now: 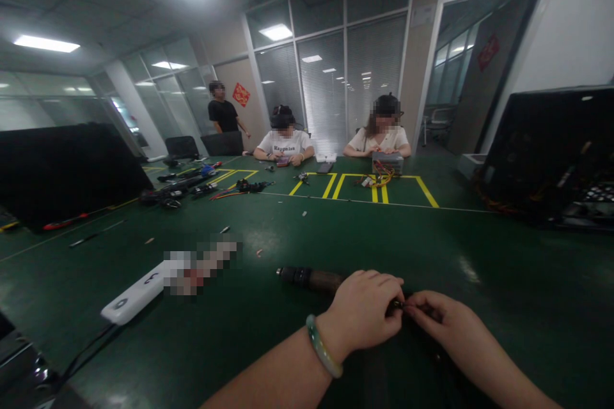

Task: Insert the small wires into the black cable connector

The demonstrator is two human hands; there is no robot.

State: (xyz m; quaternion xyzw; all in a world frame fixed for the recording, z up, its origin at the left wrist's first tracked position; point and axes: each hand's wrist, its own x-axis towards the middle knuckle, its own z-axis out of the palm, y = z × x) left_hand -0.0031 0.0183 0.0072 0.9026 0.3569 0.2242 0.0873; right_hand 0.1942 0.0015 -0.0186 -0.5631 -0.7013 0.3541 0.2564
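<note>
A dark, pen-shaped electric screwdriver [322, 280] lies on the green table, its bit end pointing left. My left hand [367, 310], with a green bangle at the wrist, is closed around its rear part and hides that stretch. At the tool's back end, my right hand [444, 316] meets the left, thumb and forefinger pinched together. A small dark piece with a metallic glint shows between the two hands, too small to name. Below the right hand, the dark area is too dim to make out.
To the left lies a white block [139, 291] with a black cord. Tools and cables [192, 185] lie beyond it. Black cases [551, 156] stand at both sides. Two people sit opposite, one by a grey box with coloured wires [384, 169]; another person stands behind.
</note>
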